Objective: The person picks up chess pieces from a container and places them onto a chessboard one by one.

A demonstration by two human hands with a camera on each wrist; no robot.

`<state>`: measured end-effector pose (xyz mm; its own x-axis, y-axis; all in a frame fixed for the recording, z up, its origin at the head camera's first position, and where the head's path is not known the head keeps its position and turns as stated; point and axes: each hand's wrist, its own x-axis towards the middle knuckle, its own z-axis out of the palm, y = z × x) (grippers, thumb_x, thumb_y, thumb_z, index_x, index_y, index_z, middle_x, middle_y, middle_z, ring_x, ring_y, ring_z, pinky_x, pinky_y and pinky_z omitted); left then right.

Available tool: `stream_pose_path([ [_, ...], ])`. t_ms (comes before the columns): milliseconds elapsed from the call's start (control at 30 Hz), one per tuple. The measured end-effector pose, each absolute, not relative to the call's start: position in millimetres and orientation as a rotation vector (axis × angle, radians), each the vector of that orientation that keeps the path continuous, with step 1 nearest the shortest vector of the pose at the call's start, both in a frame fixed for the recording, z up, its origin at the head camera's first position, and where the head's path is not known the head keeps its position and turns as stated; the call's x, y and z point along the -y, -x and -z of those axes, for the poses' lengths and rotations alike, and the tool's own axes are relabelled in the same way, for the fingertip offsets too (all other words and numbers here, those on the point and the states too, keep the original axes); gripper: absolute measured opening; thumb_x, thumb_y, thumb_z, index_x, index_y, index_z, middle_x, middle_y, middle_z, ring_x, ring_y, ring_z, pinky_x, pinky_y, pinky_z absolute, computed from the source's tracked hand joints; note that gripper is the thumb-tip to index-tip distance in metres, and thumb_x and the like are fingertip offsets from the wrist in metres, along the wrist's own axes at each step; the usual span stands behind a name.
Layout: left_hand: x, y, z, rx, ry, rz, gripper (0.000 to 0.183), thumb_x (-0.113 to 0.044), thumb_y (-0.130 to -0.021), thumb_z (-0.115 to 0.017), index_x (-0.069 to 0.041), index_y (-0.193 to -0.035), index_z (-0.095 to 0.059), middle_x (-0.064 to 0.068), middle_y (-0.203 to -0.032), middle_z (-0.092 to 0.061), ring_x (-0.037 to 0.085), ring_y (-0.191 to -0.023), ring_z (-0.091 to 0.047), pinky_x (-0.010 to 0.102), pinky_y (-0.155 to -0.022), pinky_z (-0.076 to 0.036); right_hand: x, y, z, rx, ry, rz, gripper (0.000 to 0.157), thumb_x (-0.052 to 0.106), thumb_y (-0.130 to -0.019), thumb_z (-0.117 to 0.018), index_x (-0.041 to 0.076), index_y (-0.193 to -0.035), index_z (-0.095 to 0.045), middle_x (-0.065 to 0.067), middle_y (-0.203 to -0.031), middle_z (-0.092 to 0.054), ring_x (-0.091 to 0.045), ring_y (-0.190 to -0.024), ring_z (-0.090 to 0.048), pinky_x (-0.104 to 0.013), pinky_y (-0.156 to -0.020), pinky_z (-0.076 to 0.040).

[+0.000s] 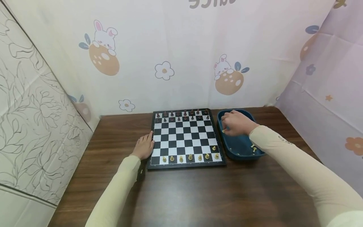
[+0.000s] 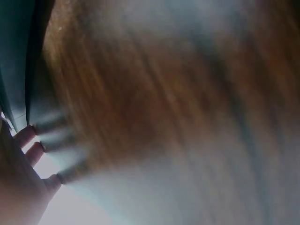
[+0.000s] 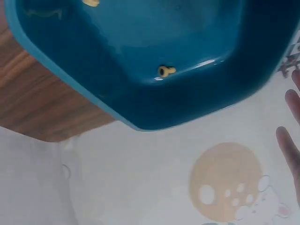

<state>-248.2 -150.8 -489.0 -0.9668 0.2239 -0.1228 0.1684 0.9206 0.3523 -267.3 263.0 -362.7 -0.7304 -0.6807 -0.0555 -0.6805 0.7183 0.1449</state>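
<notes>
A black-and-white chessboard (image 1: pixel 184 135) lies on the table. Dark red chess pieces (image 1: pixel 178 114) stand in two rows along its far side. Several yellow chess pieces (image 1: pixel 190 156) line the near row, with a single yellow pawn (image 1: pixel 214 148) in front of them at the right. My left hand (image 1: pixel 144 146) rests beside the board, fingers touching its left edge. Over the left side of a blue basin (image 1: pixel 236 148), my right hand (image 1: pixel 236 123) pinches a small yellow chess piece (image 1: pixel 223 131); its exact kind is unclear. In the right wrist view, the pinching fingertips are out of sight.
More yellow pieces (image 1: pixel 253 148) lie in the basin, one yellow piece (image 3: pixel 166 71) near its wall in the right wrist view. The brown wooden table (image 1: pixel 181 195) meets a printed curtain (image 1: pixel 181 63) behind. A patterned panel (image 1: pixel 34 110) borders the left.
</notes>
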Motion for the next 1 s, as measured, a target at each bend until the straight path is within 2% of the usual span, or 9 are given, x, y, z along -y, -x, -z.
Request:
stream_pose_path([
  [467, 152.0, 248.6, 493.6, -2.936, -0.312, -0.511, 0.057, -0.027, -0.104, -0.03, -0.003, -0.152, -0.014, 0.024, -0.148, -0.031, 0.04, -0.135, -0.026, 0.055, -0.112, -0.014, -215.9, 251.6, 372.0, 2.813, -1.381, 0.337, 0.012, 0.022, -0.076, -0.07, 0.022, -0.065, -0.067, 0.004, -0.086, -0.063, -0.017, -0.08, -0.051, -0.039, -0.075, -0.042],
  [700, 152.0, 247.6, 490.4, -2.935, -0.313, -0.517, 0.056, -0.026, -0.104, -0.029, -0.002, -0.152, -0.014, 0.024, -0.148, -0.03, 0.041, -0.135, -0.025, 0.055, -0.112, -0.013, -196.2, 247.0, 385.6, 2.838, -1.474, 0.365, 0.009, 0.026, -0.079, -0.071, 0.018, -0.079, -0.075, 0.002, -0.092, -0.066, -0.017, -0.084, -0.053, -0.039, -0.079, -0.045],
  [1000, 152.1, 247.2, 490.5, -2.931, -0.308, -0.528, 0.056, -0.026, -0.104, -0.029, -0.002, -0.152, -0.014, 0.024, -0.148, -0.03, 0.041, -0.136, -0.025, 0.055, -0.112, -0.013, -185.8, 243.4, 402.2, 2.822, -1.532, 0.424, 0.011, 0.022, -0.081, -0.068, 0.015, -0.083, -0.075, 0.003, -0.09, -0.067, -0.015, -0.079, -0.049, -0.034, -0.075, -0.044],
])
